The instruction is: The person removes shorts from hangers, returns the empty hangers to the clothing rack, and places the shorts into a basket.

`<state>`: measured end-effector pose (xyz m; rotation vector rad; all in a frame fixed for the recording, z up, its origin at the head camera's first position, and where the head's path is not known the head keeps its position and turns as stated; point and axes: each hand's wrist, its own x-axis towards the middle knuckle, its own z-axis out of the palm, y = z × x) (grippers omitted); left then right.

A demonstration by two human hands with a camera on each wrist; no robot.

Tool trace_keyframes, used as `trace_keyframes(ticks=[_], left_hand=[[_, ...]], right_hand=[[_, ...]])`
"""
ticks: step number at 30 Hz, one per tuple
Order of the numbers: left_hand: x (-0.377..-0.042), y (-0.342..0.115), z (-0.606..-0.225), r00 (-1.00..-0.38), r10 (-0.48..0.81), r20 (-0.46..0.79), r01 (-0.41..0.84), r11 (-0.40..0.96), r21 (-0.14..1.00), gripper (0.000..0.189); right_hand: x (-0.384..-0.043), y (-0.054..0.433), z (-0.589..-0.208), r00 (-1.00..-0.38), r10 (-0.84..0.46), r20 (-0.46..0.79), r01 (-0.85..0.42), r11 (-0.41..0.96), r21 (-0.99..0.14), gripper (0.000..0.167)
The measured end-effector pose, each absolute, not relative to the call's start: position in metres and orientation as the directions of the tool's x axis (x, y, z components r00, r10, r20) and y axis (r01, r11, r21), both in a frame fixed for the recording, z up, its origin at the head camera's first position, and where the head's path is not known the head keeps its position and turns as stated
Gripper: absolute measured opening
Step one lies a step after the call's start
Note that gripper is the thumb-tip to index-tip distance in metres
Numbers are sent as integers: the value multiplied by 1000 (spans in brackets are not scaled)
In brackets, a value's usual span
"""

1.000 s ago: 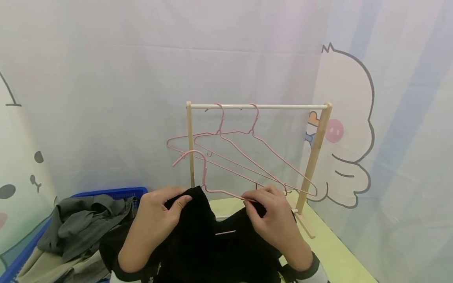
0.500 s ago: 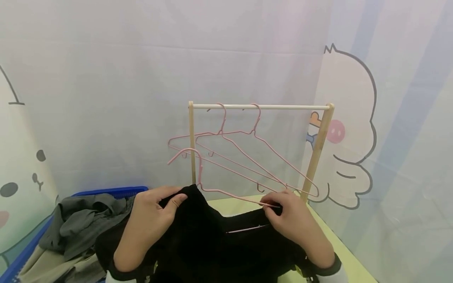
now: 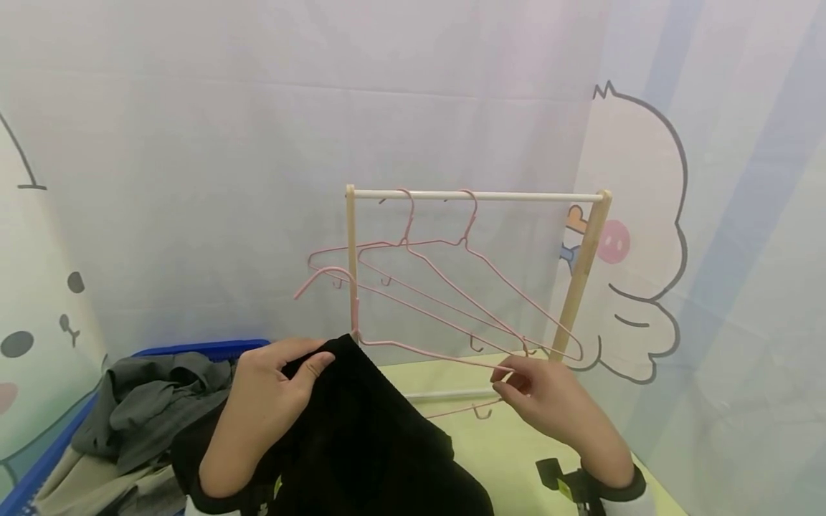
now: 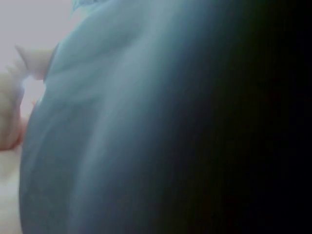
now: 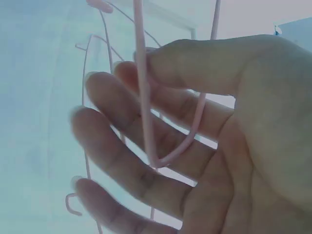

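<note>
Nearest, the left hand (image 3: pixel 264 401) pinches the top edge of the black garment (image 3: pixel 361 444) between thumb and curled fingers, at the near left of the desk (image 3: pixel 510 444); the cloth hangs down from that pinch and fills the left wrist view; the right hand (image 3: pixel 548 405) pinches the right end of the pink hanger (image 3: pixel 413 351) between thumb and forefinger, its other fingers loosely spread, as the right wrist view shows with the wire crossing them; the hanger's left shoulder sits inside the garment, while its right arm and lower bar lie bare above the desk, clear of the cloth; I judge the garment could slide off that one covered shoulder, since only the left pinch keeps it up, and the thin wire might twist in so light a hold; beyond, at the desk's far edge, the wooden rack (image 3: pixel 584 272) carries two more pink hangers (image 3: pixel 464 287); to the left a blue basket (image 3: pixel 193 352) holds grey clothes (image 3: pixel 155 401).
</note>
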<state>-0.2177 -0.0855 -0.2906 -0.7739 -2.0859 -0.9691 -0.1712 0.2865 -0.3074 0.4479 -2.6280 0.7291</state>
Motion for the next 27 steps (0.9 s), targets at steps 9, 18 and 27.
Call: trace_keyframes(ticks=[9, 18, 27], left_hand=[[-215, -75, -292, -612, 267, 744, 747, 503, 434, 18], [-212, -63, -292, -598, 310, 739, 772, 473, 426, 14], [-213, -62, -293, -636, 321, 702, 742, 504, 442, 14]], right_hand=[[-175, 254, -311, -661, -248, 708, -636, 685, -355, 18], [-178, 229, -314, -517, -297, 802, -709, 674, -208, 18], [-179, 240, -313, -500, -278, 820, -713, 670, -207, 17]])
